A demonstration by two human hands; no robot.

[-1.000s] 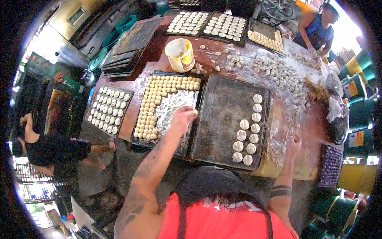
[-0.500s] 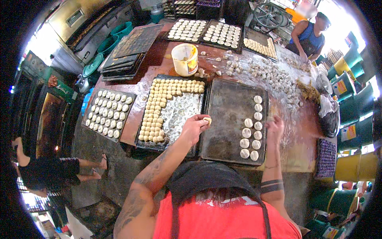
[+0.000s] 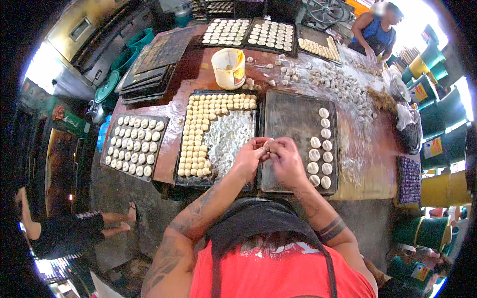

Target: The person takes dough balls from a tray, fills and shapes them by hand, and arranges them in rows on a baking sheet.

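Observation:
My left hand (image 3: 250, 157) and my right hand (image 3: 286, 161) meet over the left edge of a dark baking tray (image 3: 289, 111). Pinched in my left fingers is a small piece of dough, mostly covered by the fingers. The right fingertips close on the same spot, and a small greyish lump (image 3: 268, 147) shows between the hands. White dough rounds (image 3: 326, 145) stand in two columns on the right side of the dark tray. Left of it, a floured tray (image 3: 226, 134) carries rows of small pale dough balls (image 3: 195, 130) along its far and left sides.
Small greyish balls (image 3: 343, 82) lie scattered on the floury table (image 3: 365, 169). A white bucket (image 3: 227, 74) stands behind the dough-ball tray. Stacked dark trays (image 3: 151, 74) and a filled tray (image 3: 134, 144) are at left. A co-worker (image 3: 375, 35) works at the far right; another person (image 3: 74, 228) is at left.
My right hand has come left from beside the scattered balls to meet my left hand. The left hand still pinches the dough and has turned slightly. The view has shifted a little.

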